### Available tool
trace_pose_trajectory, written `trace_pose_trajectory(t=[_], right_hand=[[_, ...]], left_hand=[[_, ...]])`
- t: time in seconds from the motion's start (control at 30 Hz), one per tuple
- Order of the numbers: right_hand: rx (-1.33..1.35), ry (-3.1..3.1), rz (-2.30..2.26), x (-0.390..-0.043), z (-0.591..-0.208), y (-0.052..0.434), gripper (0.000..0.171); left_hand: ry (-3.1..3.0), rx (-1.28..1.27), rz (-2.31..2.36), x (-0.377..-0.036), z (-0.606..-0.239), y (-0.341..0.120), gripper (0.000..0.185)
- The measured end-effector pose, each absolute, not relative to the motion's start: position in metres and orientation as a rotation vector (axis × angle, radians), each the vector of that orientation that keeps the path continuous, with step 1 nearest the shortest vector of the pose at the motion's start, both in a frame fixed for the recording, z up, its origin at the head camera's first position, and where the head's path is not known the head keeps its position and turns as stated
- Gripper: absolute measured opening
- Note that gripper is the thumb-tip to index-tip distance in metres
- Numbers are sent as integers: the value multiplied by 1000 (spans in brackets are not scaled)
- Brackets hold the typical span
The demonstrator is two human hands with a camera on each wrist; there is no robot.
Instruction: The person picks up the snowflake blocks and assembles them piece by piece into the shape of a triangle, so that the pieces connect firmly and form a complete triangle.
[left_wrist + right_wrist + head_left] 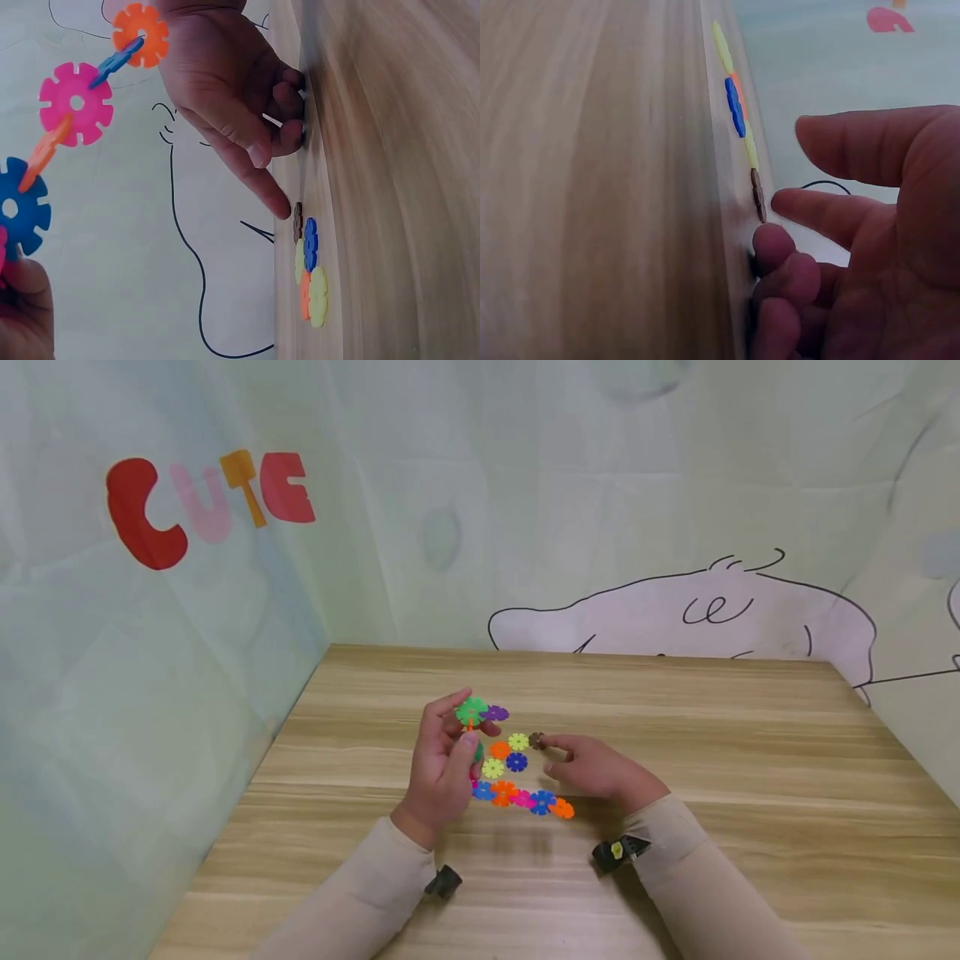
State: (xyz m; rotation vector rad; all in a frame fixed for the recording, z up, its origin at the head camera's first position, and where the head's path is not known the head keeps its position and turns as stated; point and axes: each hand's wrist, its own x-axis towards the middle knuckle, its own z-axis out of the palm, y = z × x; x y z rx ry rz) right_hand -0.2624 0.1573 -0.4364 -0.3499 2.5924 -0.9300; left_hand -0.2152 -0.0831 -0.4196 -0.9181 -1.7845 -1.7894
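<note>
Head: left hand grips the linked snowflake-disc chain; several discs joined.
Left wrist: loose discs lie unjoined on the counter.
Right wrist: right hand, forefinger straight, touches the brown disc.

A light wooden table is standing against a pale curtain. Small flower-shaped plastic discs are lying flat on it: yellow, blue, orange, brown.
</note>
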Motion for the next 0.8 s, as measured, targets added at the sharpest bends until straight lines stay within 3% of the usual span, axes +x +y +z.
trace_pose_trajectory(t=[0.13, 0.33, 0.53, 0.8], right_hand=[[-355, 2622, -899, -260, -434, 158, 47], [-270, 2694, -903, -261, -435, 160, 23], [-305, 2704, -890, -260, -436, 159, 34], [-357, 2684, -870, -256, -437, 157, 17]], left_hand=[[-1781, -929, -1790, -215, -419, -83, 47], [-1791, -913, -1803, -214, -419, -83, 45], [-1785, -923, -1816, -214, -419, -83, 48], [-1798, -923, -1815, -214, -420, -83, 44]])
